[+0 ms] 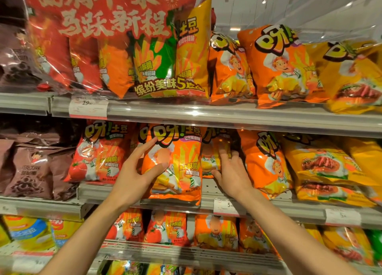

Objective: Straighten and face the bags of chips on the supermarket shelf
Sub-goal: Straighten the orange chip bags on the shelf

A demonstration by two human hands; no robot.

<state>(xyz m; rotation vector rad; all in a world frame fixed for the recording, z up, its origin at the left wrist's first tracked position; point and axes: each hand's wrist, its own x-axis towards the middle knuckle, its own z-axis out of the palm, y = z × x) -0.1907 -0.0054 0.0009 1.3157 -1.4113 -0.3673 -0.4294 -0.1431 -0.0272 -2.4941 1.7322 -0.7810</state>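
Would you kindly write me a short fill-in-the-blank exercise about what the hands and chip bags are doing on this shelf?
1. The left hand rests on the front of an ____ bag on the middle shelf.
2. The right hand reaches into the gap to the ____ of that bag.
3. The big multipack stands on the ____ shelf.
4. The yellow bags lie to the ____ of both hands.

Missing words: orange; right; top; right

I see glossy plastic film on the orange chip bag (175,163) at centre frame, crinkled and catching highlights. The brown bags (31,167) at left look duller, nearly matt. The shelf edge (227,117) across the middle is smooth grey metal behind a clear shiny plastic strip. The price tag (88,107) at upper left looks like paper. The multipack (115,36) up top wears clear shiny wrap.
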